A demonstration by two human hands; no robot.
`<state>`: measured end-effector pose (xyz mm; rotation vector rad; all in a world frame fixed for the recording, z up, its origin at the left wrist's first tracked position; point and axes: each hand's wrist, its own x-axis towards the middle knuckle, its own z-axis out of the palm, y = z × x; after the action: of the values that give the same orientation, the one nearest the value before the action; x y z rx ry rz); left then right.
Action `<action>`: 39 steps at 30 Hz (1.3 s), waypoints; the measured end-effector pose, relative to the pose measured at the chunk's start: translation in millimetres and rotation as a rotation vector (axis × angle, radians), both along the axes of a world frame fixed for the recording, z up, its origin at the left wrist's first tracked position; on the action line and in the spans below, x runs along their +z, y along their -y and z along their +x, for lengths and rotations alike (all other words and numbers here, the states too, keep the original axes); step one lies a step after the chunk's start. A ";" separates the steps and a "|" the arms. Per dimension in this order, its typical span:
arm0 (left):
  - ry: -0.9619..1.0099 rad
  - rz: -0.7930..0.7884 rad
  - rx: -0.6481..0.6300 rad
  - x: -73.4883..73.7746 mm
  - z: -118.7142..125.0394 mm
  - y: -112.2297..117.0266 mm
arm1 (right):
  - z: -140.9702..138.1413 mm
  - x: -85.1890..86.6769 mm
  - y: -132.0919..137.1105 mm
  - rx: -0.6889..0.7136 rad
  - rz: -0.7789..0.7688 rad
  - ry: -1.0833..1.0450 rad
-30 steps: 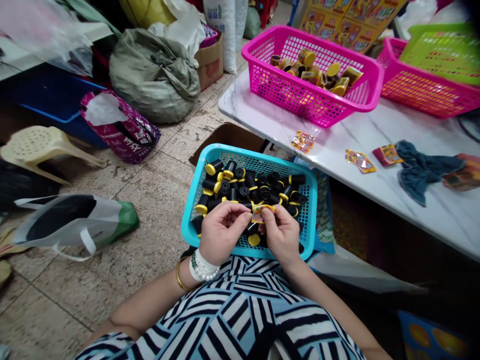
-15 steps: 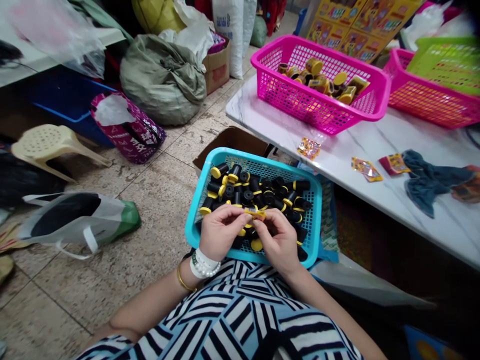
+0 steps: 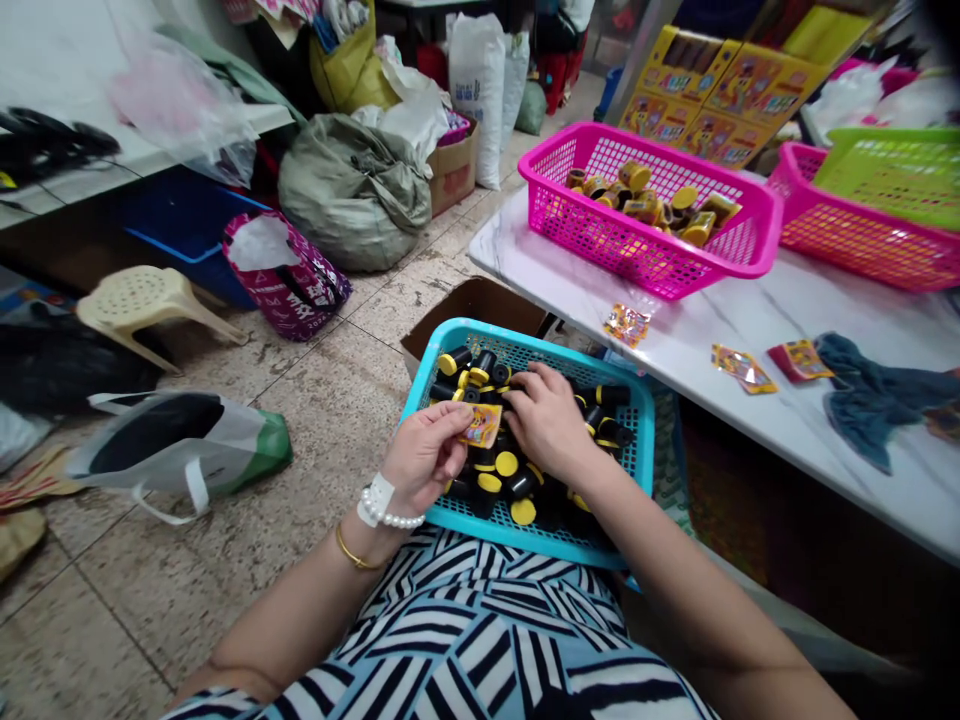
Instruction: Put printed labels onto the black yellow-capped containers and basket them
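Above the middle of the turquoise basket, a small printed sleeve hangs between the two hands, to the right of the left hand and to the left of the right hand. The left hand pinches it by its left edge, thumb pressed against the fingers, so that its free right edge points toward the right hand's fingertips, near but apparently apart from them. The right hand reaches over the far middle of the basket, palm down and fingers bent among the black containers; its fingertips are partly hidden, so whether they close on a container or only touch one cannot be told. Of the two hands, the right lies deeper over the load, while the left hovers toward the basket's left side. The containers lie at many angles, so no single long axis holds for them; a few on the near side turn their round ends toward the person. As for looks, the sleeve is thin and glossy, yellow-orange with purplish print, seemingly flat; its left part is covered by the fingers, so its longer side cannot be judged. The containers are black, smooth cylinders with bright yellow caps, heaped loosely together.
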<state>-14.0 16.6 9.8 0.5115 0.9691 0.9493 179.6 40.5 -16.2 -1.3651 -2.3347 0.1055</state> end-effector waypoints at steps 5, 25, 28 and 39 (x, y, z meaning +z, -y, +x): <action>0.117 -0.014 0.028 -0.1 -2.0 -9.4 | -10.5 -20.2 -3.4 0.061 -0.024 0.074; 0.225 -0.068 -0.108 -3.1 32.5 -3.1 | 38.9 8.4 50.5 -0.395 -0.852 -1.533; 0.222 -0.077 -0.080 -1.8 40.3 -3.9 | 43.9 5.8 56.9 -0.370 -0.950 -1.465; 0.239 -0.096 -0.071 -10.0 71.1 -0.3 | 25.8 11.1 65.9 -0.178 -0.517 -0.703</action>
<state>57.2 16.9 -0.2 0.3399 0.7714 0.8736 205.4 -25.4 -5.1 -1.4377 -1.6354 1.0143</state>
